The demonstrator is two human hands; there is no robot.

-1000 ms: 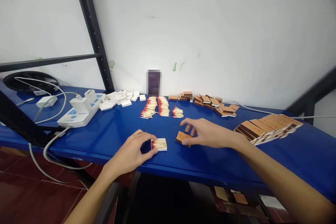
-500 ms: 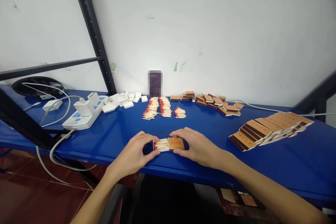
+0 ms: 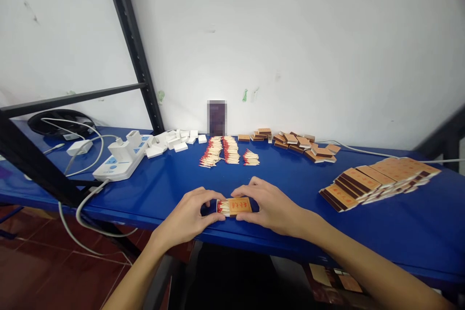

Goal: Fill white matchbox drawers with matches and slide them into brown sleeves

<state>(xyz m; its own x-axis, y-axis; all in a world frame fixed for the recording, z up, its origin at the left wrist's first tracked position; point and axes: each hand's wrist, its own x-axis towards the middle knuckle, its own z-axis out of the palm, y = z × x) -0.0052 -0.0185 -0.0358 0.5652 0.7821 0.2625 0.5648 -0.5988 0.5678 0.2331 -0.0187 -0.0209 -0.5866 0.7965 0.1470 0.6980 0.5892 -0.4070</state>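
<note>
Lengthwise, part-open matchbox (image 3: 235,207), between left fingers (image 3: 209,196) and right fingers (image 3: 244,191)

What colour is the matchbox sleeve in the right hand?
The matchbox sleeve is orange-tan on top with red printing; head view.

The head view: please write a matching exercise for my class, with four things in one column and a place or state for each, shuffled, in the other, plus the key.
1. Match tray
2. Orange sleeve
3. Power strip
4. White boxes

A. Has white plugs in it
B. In the right hand's grip
C. Heaped left of the loose matches
D. In the left hand's grip, red tips showing

Pairs: 1-D, 2-B, 3-A, 4-C
</note>
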